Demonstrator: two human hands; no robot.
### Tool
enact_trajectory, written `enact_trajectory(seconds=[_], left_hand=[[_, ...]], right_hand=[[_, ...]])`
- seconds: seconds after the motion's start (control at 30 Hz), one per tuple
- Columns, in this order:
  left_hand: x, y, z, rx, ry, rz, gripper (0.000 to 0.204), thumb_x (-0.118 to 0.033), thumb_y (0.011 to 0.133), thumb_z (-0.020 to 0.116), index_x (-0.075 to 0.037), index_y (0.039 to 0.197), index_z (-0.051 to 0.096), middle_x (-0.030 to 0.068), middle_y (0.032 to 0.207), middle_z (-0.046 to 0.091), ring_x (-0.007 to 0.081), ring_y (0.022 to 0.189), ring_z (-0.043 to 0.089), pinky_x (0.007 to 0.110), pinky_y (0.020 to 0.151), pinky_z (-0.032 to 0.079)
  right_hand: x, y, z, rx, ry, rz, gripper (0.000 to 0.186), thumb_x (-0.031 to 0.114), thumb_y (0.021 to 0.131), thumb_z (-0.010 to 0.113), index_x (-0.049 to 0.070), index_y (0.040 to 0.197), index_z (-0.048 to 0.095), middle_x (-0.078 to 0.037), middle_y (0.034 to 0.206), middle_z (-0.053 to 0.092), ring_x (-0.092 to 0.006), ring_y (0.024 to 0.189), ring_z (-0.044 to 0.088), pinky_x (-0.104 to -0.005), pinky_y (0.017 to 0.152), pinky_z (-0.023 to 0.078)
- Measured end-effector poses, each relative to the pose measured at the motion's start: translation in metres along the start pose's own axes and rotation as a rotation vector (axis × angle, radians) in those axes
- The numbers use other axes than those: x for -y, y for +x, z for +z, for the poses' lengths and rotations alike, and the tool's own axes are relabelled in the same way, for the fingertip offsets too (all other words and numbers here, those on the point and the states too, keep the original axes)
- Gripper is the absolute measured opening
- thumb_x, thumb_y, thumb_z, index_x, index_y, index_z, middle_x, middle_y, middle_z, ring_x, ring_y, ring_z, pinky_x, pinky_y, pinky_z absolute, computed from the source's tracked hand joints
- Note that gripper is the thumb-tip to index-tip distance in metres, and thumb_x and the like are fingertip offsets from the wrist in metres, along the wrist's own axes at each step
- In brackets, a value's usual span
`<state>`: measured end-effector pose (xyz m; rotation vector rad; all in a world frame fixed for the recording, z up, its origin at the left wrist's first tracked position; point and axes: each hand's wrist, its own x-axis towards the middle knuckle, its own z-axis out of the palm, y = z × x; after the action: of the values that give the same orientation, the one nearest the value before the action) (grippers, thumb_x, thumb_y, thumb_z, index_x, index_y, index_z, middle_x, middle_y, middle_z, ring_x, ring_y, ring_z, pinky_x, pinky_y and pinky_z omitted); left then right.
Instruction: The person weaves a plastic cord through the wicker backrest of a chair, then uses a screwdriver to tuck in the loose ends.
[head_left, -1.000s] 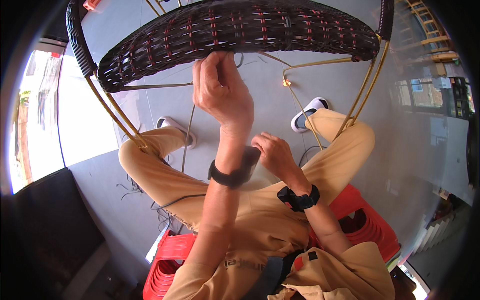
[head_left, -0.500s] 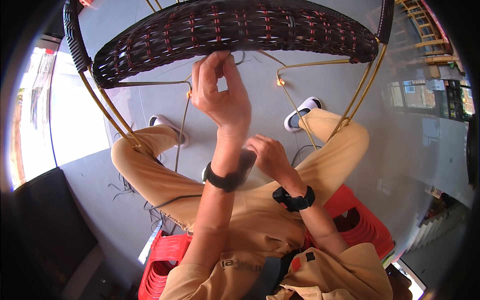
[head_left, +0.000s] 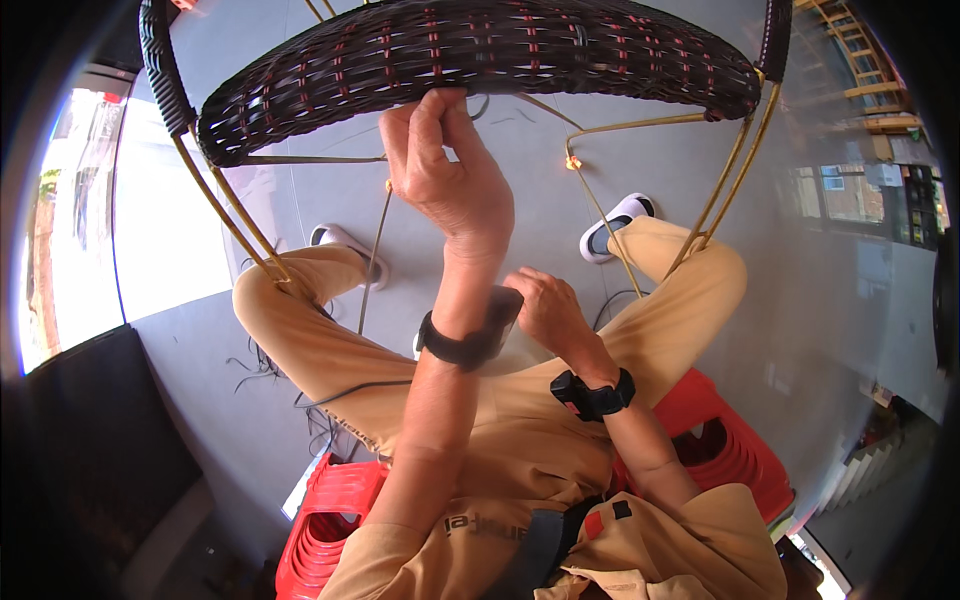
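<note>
Touching dark wicker (head_left: 480,60), the left hand (head_left: 452,180) bends its fingers, right hand (head_left: 550,310) curled, both grasps unclear; lettering (head_left: 460,524) marks the shirt (head_left: 545,470).

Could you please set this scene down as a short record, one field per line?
Left hand: raised, fingers bent, fingertips at the lower edge of the woven panel; whether they grip a strand cannot be told
Right hand: lower, fingers curled, close to the black device on the left wrist
Panel make: dark weave with red strands, between gold-coloured bars
Seat: red plastic, beneath the person
Floor: grey, with loose dark strands at left
</note>
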<state>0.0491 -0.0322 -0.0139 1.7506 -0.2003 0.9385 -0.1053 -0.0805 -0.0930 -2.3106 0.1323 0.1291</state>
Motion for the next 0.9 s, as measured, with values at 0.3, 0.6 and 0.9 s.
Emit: enact_trajectory(seconds=[0.3,0.6,0.9], left_hand=[[0.003,-0.003,0.006,-0.044,0.034,0.009,0.016,0.008,0.074,0.059,-0.004,0.084,0.061,0.0048,0.072,0.052,0.0149,0.056,0.049,0.026,0.048,0.039],[0.007,-0.005,-0.002,0.005,-0.270,-0.253,0.013,0.007,0.076,0.061,-0.001,0.087,0.061,0.0038,0.077,0.055,0.0083,0.059,0.053,0.020,0.055,0.044],[0.005,-0.007,0.005,-0.043,-0.102,-0.128,0.011,0.005,0.075,0.061,-0.002,0.083,0.060,0.0045,0.073,0.053,0.0120,0.056,0.052,0.023,0.051,0.040]], right_hand=[[-0.006,-0.005,0.003,0.003,0.021,0.019,0.024,0.001,0.072,0.047,0.002,0.092,0.061,-0.022,0.089,0.059,-0.0389,0.083,0.057,-0.0419,0.072,0.047],[-0.001,-0.005,-0.004,0.017,-0.016,0.048,0.009,0.004,0.078,0.049,0.001,0.078,0.057,-0.015,0.075,0.056,-0.0373,0.071,0.055,-0.0429,0.063,0.045],[-0.007,-0.004,0.002,0.111,-0.022,0.079,0.011,0.008,0.078,0.053,0.002,0.084,0.059,-0.016,0.081,0.059,-0.0379,0.075,0.056,-0.0427,0.066,0.046]])
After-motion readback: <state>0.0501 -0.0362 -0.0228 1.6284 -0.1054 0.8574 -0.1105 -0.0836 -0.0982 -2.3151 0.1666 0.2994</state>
